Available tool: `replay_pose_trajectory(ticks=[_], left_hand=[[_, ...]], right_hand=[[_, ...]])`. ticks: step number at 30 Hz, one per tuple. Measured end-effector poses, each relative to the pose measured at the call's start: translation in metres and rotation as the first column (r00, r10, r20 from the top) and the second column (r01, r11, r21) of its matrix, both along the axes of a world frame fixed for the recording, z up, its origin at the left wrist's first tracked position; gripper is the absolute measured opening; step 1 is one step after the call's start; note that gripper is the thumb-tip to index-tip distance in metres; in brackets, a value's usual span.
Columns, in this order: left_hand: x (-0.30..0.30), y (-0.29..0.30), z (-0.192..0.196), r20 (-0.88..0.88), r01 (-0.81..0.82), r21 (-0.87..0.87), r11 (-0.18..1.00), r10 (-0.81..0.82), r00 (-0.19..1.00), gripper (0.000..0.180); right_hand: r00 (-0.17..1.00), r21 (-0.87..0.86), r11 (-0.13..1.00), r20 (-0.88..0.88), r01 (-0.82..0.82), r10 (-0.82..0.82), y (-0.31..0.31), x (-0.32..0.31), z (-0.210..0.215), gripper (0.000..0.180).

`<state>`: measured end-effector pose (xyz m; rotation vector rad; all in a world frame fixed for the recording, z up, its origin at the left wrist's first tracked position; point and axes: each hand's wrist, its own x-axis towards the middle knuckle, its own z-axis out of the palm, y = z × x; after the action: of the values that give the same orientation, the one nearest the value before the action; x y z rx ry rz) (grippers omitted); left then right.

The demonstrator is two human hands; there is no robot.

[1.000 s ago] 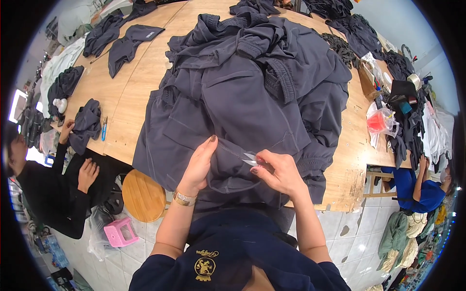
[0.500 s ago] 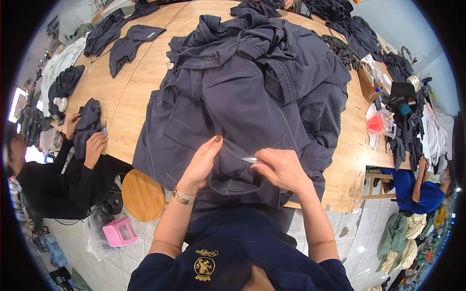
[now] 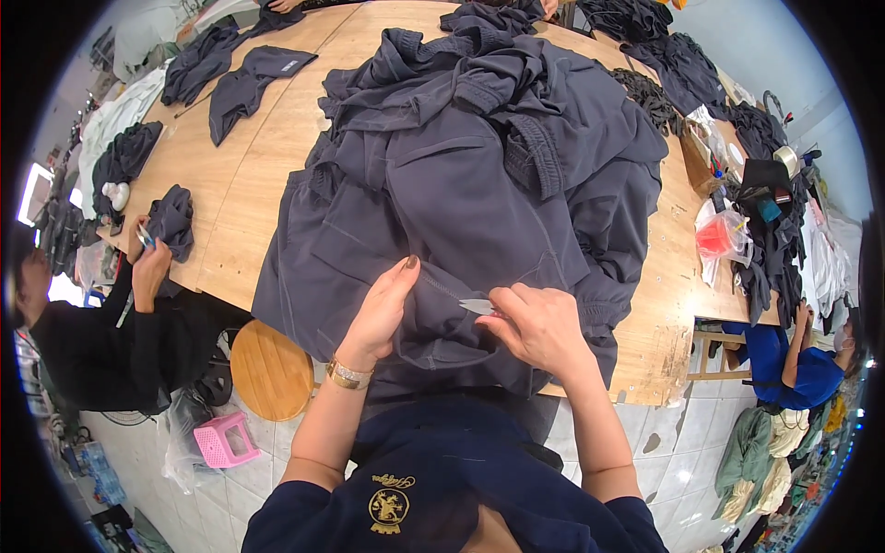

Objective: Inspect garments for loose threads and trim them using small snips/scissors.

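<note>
A big pile of dark grey garments covers the near part of a wooden table. My left hand pinches the fabric of the top garment near its front edge, fingers pressed on the cloth. My right hand grips small metal thread snips, whose blades point left toward my left hand's fingertips. The two hands are a few centimetres apart over the same fold.
A person in black at the left handles a dark garment. More dark garments lie at the far left. A round wooden stool and a pink plastic stool stand below. Another person in blue sits at the right beside cluttered bags.
My hands shifted slightly on the fabric, the left one sliding along the fold. The person at the left lowered their hands onto their garment.
</note>
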<state>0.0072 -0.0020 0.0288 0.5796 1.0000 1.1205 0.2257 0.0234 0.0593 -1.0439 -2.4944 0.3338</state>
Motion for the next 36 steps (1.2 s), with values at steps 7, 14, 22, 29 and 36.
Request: replay_pose_trajectory(ticks=[7,14,22,29,36], left_hand=[[0.0,-0.001,-0.003,0.001,0.001,-0.003,1.0,-0.001,1.0,0.032],[0.0,-0.002,0.0,0.039,-0.031,-0.026,0.999,0.032,0.999,0.034],[0.002,-0.001,-0.002,0.043,-0.046,-0.003,0.999,0.046,0.998,0.031],[0.01,-0.004,0.004,-0.105,-0.044,0.13,0.991,0.057,0.993,0.014],[0.01,-0.006,-0.006,-0.05,-0.069,0.109,0.992,0.075,0.996,0.014]], right_hand=[[1.0,0.071,0.997,-0.005,0.018,-0.018,-0.001,-0.003,-0.008,0.027],[0.881,-0.239,0.964,-0.423,0.118,-0.212,-0.005,-0.002,-0.03,0.022],[0.708,-0.738,0.669,-0.518,-0.086,-0.481,-0.009,-0.021,-0.035,0.021],[0.581,-0.586,0.804,-0.623,0.098,-0.524,-0.001,-0.033,-0.033,0.012],[0.81,-0.221,0.97,-0.549,0.098,-0.206,-0.008,-0.039,-0.03,0.016]])
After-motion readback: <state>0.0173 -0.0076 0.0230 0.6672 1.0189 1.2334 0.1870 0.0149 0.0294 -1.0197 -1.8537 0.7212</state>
